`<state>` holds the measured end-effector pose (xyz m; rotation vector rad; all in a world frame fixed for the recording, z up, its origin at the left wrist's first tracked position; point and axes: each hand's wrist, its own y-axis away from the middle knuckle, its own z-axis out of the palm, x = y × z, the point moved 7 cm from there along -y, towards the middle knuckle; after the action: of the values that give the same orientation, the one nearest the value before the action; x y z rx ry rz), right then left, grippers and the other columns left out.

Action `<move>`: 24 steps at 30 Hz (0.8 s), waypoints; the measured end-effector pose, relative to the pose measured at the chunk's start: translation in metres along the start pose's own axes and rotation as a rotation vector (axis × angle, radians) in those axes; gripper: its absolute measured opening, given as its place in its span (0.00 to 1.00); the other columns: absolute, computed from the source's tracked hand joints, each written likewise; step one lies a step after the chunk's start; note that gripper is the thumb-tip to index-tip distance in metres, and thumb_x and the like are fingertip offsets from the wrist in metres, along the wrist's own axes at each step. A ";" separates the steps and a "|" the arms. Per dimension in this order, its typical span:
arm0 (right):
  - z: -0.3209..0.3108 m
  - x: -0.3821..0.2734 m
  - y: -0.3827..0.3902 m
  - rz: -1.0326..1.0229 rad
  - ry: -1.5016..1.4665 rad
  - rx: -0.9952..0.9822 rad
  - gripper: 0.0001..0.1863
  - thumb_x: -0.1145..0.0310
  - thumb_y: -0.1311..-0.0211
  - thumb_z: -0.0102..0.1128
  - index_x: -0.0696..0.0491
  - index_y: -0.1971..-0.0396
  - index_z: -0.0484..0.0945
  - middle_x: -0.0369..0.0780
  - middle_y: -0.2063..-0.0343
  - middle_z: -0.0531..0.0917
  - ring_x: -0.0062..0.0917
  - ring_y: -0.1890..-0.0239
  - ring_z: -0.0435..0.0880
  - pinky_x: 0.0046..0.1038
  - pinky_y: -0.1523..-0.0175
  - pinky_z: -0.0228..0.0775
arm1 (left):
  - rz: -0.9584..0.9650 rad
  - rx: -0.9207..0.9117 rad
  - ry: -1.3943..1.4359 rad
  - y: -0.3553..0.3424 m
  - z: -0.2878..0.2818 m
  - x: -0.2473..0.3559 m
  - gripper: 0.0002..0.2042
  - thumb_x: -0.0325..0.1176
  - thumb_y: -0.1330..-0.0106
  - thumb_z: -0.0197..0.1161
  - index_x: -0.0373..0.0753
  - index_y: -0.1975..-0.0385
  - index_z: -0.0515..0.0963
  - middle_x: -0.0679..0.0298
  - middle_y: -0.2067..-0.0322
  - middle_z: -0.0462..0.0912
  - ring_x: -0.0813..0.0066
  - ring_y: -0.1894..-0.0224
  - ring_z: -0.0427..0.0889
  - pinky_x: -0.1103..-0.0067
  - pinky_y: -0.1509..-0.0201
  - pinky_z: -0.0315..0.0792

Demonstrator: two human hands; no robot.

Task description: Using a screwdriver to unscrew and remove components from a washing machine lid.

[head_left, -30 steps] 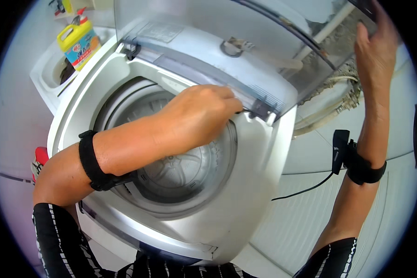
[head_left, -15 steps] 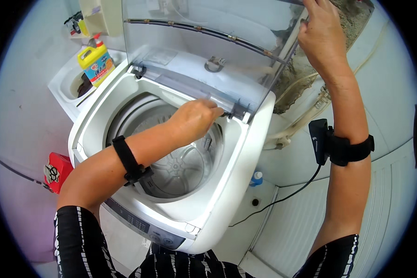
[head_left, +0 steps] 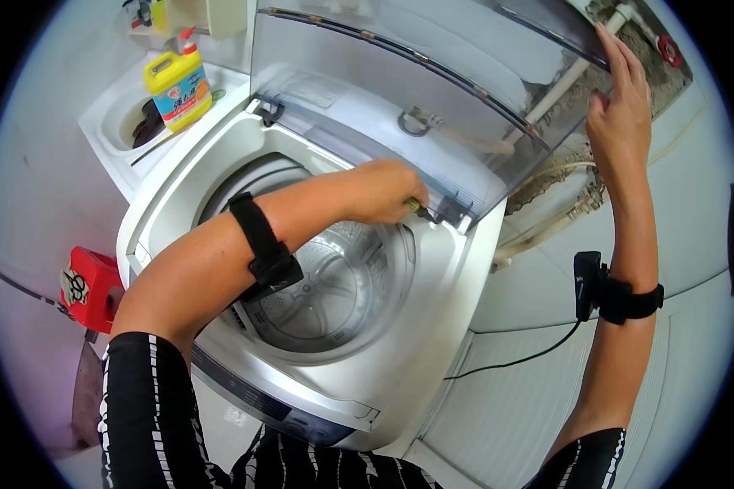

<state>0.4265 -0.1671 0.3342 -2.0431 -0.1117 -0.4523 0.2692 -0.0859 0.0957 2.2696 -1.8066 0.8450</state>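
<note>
1. Your left hand (head_left: 381, 191) is closed around a small tool with a yellow-green handle (head_left: 414, 204), just right of the frame's middle. Most of the tool is hidden in your grasp, so its kind cannot be told.
2. The tool's dark end points down and right, close to the lid's right-hand hinge (head_left: 444, 209); whether it touches the hinge is unclear.
3. Your right hand (head_left: 624, 122) is at the upper right, well apart from your left, its fingers stretched up along the right edge of the raised lid (head_left: 359, 65), thumb held away from them. How firmly it bears on the lid you cannot tell from here.
4. The lid, clear and smoky, stands open across the upper middle of the frame, above your left hand and to the left of your right.
5. The white washing machine (head_left: 436, 306) fills the centre, below both hands. Your left forearm crosses its open drum (head_left: 326, 285).
6. You wear a black strap on each forearm; a cable (head_left: 538, 354) runs from the right one.
7. At the upper left, a yellow bottle (head_left: 171, 77) stands at the white sink (head_left: 98, 122); a red container (head_left: 98, 285) is lower down.
8. At the upper right, a red valve handle (head_left: 669, 50) sits beyond your right hand.
</note>
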 end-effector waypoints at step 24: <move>-0.029 -0.015 0.013 -0.064 -0.199 0.255 0.34 0.88 0.53 0.53 0.56 0.40 0.75 0.47 0.44 0.76 0.46 0.38 0.72 0.40 0.29 0.64 | -0.244 -0.092 -0.100 -0.014 0.003 0.017 0.14 0.29 0.38 0.62 0.41 0.55 0.87 0.53 0.61 0.88 0.52 0.55 0.86 0.65 0.48 0.78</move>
<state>0.4084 -0.1969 0.3309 -1.8323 -0.3388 -0.2578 0.2852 -0.0974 0.1050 2.4449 -1.5260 0.6045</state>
